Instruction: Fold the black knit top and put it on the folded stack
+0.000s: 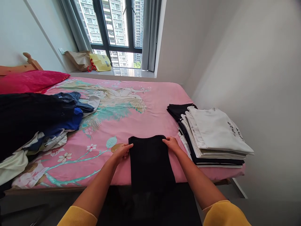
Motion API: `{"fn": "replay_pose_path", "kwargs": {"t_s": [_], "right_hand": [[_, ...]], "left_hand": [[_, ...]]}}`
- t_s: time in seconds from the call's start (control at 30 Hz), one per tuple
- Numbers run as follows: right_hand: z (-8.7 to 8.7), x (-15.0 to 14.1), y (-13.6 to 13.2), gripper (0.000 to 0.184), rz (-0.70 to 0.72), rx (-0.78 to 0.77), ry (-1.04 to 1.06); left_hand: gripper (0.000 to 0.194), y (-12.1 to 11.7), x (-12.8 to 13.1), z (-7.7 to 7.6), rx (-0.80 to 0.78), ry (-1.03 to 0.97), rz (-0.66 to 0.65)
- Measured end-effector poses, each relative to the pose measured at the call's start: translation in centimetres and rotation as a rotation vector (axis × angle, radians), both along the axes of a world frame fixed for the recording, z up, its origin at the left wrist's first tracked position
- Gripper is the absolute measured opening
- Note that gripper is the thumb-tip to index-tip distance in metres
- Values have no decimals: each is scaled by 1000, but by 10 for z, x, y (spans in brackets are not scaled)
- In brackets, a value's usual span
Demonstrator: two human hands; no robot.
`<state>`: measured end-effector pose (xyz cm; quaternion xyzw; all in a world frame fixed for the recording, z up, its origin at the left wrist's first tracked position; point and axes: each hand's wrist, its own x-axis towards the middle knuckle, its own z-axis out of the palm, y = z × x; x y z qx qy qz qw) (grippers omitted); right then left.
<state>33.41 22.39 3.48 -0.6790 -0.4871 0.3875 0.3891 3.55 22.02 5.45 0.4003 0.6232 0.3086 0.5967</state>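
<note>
A black garment, folded into a narrow panel, lies at the front edge of the bed; its exact kind does not show. My left hand pinches its far left corner between thumb and fingers. At the far right corner, my right hand grips the cloth the same way. The near end of the garment reaches the bed's edge and blends into dark fabric below. Just right of my right hand stands a stack of folded clothes, with a white shirt with black lettering on top.
The bed has a pink flowered sheet. A loose heap of clothes, dark, blue and white, covers its left side. Behind it lies a red pillow. A brown paper bag and a yellow bag sit on the windowsill.
</note>
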Motion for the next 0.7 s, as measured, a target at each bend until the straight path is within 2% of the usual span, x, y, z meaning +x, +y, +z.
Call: {"fn": "replay_pose_path", "kwargs": {"t_s": [0.17, 0.37, 0.47, 0.57, 0.63, 0.7], "right_hand": [[3, 5, 5, 32, 7, 48, 2], [26, 4, 53, 32, -74, 72, -79], [26, 4, 59, 36, -115, 61, -88], [16, 9, 34, 44, -150, 55, -83], [7, 14, 0, 44, -147, 88, -68], [-2, 17, -40, 43, -117, 141, -56]], "left_hand": [[40, 6, -3, 4, 64, -72, -15], [36, 49, 4, 9, 130, -33, 20], [36, 59, 5, 7, 138, 44, 61], [46, 39, 3, 7, 191, 147, 134], [47, 8, 2, 6, 325, 248, 150], [42, -32, 5, 3, 516, 353, 96]]}}
